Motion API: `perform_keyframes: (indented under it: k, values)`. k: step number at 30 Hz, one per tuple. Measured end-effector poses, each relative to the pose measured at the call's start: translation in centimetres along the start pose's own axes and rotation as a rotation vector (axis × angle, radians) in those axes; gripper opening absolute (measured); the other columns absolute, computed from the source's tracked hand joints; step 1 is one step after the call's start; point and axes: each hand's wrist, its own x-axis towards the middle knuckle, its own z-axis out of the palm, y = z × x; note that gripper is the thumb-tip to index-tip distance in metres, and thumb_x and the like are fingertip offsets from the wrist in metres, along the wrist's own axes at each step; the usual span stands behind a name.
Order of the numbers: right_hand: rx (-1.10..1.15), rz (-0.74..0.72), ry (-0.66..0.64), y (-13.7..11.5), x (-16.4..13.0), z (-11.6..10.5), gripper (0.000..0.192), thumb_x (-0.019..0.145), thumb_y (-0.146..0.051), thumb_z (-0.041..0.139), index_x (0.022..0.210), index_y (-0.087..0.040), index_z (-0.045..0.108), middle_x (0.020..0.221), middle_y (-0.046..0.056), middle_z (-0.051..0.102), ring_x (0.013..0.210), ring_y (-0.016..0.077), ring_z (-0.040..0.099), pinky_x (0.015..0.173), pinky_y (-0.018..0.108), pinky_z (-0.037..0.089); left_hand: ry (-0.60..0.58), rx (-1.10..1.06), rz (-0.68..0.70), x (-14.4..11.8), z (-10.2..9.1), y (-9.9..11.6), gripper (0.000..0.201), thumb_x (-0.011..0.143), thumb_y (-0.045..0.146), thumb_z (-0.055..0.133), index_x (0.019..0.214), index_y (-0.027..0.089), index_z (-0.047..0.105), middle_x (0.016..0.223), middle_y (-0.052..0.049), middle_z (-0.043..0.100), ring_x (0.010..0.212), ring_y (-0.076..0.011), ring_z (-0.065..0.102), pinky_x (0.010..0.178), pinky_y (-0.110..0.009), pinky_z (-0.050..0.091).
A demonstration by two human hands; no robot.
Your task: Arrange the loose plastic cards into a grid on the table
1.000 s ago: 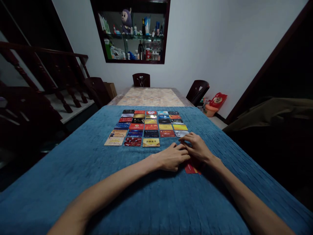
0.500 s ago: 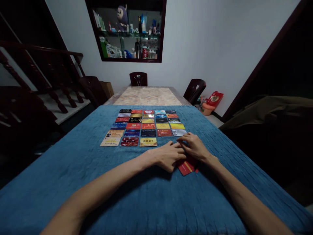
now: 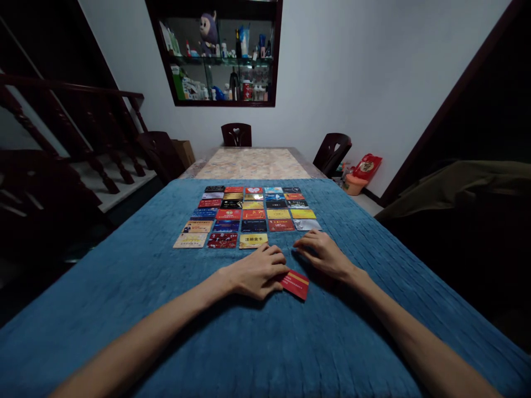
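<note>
My left hand [image 3: 259, 271] is closed on a red card [image 3: 296, 284] with an orange stripe, low over the blue cloth [image 3: 232, 342]. The card juts out to the right from between thumb and fingers. To its right, my right hand [image 3: 323, 254] has its fingers bent and drawn together, pointing left; whatever lies under its palm is hidden. Beyond the hands, cards lie face up in rows. The nearest row holds a gold card [image 3: 254, 240], a dark red card [image 3: 222, 240] and a cream card [image 3: 189, 240]. A silver card [image 3: 307, 224] lies just beyond my right hand.
The bare tabletop [image 3: 253, 163] shows past the cloth. Chairs stand around it, one at the far end [image 3: 236, 134] and one at the right [image 3: 332, 155]. A wall cabinet [image 3: 224, 103] holds bottles and a plush toy. Brown fabric [image 3: 460, 185] hangs at the right.
My left hand has moved left, away from my right hand, carrying the red card with it. My right hand has shifted only slightly, and a small red corner beneath it no longer shows.
</note>
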Motion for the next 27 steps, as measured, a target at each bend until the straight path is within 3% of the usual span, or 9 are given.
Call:
perform_keyframes:
  k: [8,16,23,27]
  values:
    - [0.213,-0.112,-0.052,-2.7,0.0,-1.0,0.028,0.098,-0.039,0.052,0.099,-0.021,0.073,0.094,0.007,0.074,0.089,0.0213,0.061,0.086,0.038,0.047,0.111,-0.245,-0.108,-1.1,-0.4,-0.5,0.028,0.099,0.031,0.048,0.095,0.017,0.071,0.092,-0.01,0.068,0.097,-0.0237,0.055,0.093,-0.04,0.045]
    - [0.318,-0.129,-0.05,-3.7,-0.4,-1.2,0.023,0.092,-0.039,0.061,0.104,-0.022,0.071,0.095,0.007,0.072,0.094,0.0234,0.058,0.087,0.041,0.046,0.156,-0.309,-0.245,-1.4,0.1,-1.8,0.038,0.102,0.031,0.039,0.082,0.016,0.068,0.081,-0.006,0.063,0.084,-0.0193,0.056,0.082,-0.034,0.046]
    - [0.208,-0.11,-0.05,-2.9,-0.5,0.0,0.026,0.087,-0.018,0.056,0.109,-0.022,0.07,0.094,0.007,0.071,0.092,0.0224,0.06,0.084,0.04,0.046,0.179,-0.318,-0.321,-2.0,0.1,-2.8,0.029,0.099,0.022,0.04,0.107,0.016,0.067,0.098,-0.008,0.063,0.092,-0.02,0.059,0.087,-0.032,0.047]
    - [0.195,-0.104,-0.025,-2.6,-0.6,0.3,0.027,0.087,-0.017,0.056,0.11,-0.02,0.069,0.097,0.009,0.07,0.091,0.0219,0.061,0.083,0.039,0.047,0.186,-0.306,-0.325,-2.1,0.2,-3.1,0.03,0.096,0.017,0.04,0.109,0.016,0.067,0.098,-0.009,0.064,0.093,-0.0206,0.059,0.086,-0.032,0.047]
